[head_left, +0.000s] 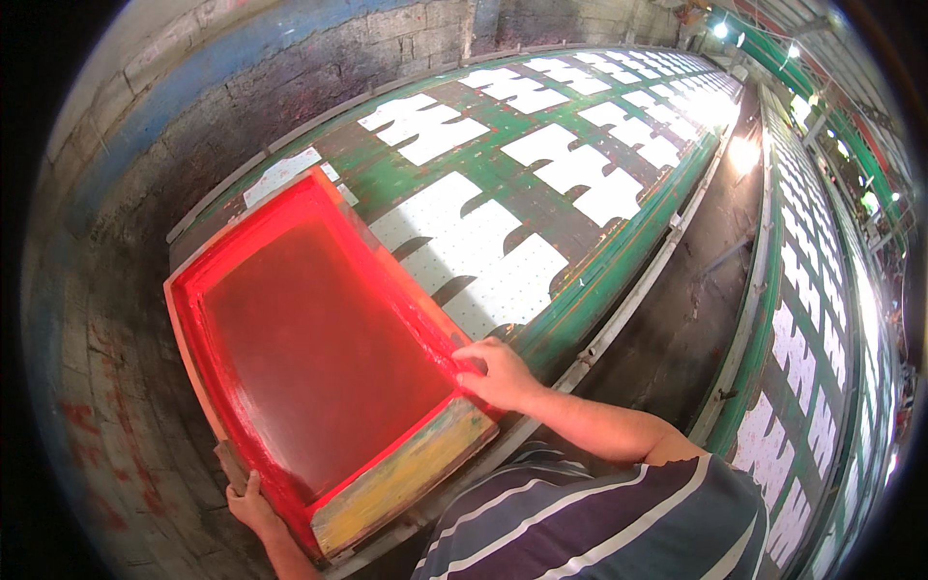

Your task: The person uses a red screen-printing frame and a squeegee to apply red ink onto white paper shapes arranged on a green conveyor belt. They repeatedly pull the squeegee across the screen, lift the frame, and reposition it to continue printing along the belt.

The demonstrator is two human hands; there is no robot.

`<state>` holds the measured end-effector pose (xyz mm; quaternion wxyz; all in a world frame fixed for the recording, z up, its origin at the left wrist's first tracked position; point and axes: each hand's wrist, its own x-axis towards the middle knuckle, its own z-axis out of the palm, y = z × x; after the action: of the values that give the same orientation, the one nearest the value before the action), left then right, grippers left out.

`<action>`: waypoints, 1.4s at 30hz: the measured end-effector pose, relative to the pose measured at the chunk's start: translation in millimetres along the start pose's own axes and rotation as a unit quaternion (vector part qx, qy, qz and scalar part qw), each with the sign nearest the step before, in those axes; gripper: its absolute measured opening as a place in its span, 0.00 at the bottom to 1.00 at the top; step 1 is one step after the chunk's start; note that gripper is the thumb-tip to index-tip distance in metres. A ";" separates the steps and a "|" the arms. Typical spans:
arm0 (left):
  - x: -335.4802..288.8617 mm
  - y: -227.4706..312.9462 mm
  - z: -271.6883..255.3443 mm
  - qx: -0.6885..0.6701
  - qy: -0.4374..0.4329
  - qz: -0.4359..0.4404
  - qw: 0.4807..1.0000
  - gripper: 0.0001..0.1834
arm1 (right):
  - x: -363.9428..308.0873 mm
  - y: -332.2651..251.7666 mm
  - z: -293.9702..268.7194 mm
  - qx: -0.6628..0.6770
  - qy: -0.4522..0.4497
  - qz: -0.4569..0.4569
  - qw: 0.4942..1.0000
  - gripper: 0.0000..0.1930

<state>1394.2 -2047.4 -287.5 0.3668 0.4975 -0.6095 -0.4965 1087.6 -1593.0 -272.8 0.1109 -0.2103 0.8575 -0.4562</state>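
A screen-printing frame (193, 333) with red-smeared inner sides and a dark red mesh lies tilted over the near end of a long green table. Its near side has a worn yellow strip. My right hand (498, 375) is closed on the frame's right side, close to the near corner, with the fingertips partly hidden. At the lower left, my left hand (253, 507) is closed round a small brown wooden piece (232, 467) against the frame's left side. Whether that piece is fixed to the frame I cannot tell. Just beyond the frame lies a cut white fabric piece (449, 227).
Rows of similar white pieces (570, 169) run down the green table (333, 159). A metal rail (628, 314) edges it, and an aisle (686, 309) separates it from a second table with more pieces (764, 435). A block wall (319, 72) stands along the left.
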 end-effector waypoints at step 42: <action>-217.2 -20.3 368.1 -0.002 -0.050 0.024 0.998 0.16 | 86.5 234.4 -301.0 -0.201 0.112 -0.109 0.967 0.27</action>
<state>1104.0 -1748.4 -384.6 0.3489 0.4565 -0.6379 -0.5128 835.1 -1295.4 -298.7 -0.0811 -0.2677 0.9105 -0.3046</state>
